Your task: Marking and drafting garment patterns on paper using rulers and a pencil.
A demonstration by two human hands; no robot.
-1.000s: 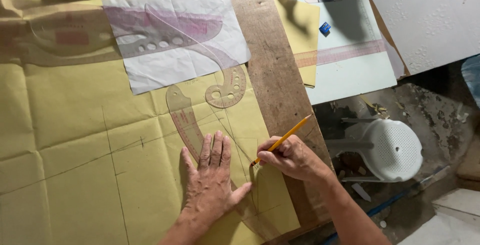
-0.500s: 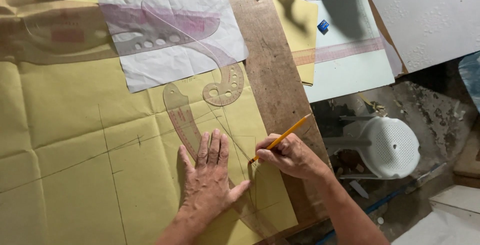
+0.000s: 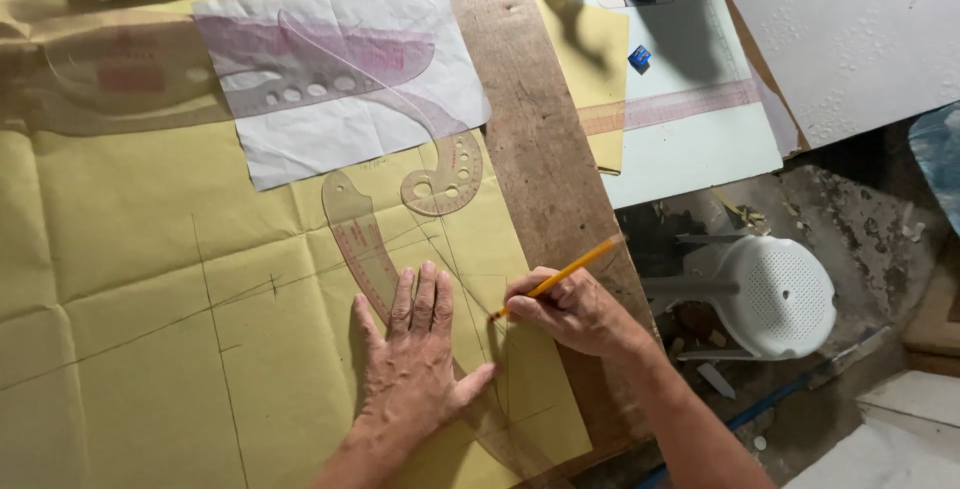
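Nearest, the left hand [image 3: 415, 364] lies flat with fingers spread, pinning the clear curved ruler [image 3: 365, 249] to the yellow paper [image 3: 130, 349]. Just right, the right hand [image 3: 570, 311] grips a yellow pencil [image 3: 560, 276], tip at the ruler's edge. Slackened pressure might let the ruler slide, spoiling the line.

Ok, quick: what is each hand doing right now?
Left hand: open, flat, pressing the clear plastic curved ruler onto the yellow pattern paper.
Right hand: closed on the yellow pencil, tip at the ruler's edge.
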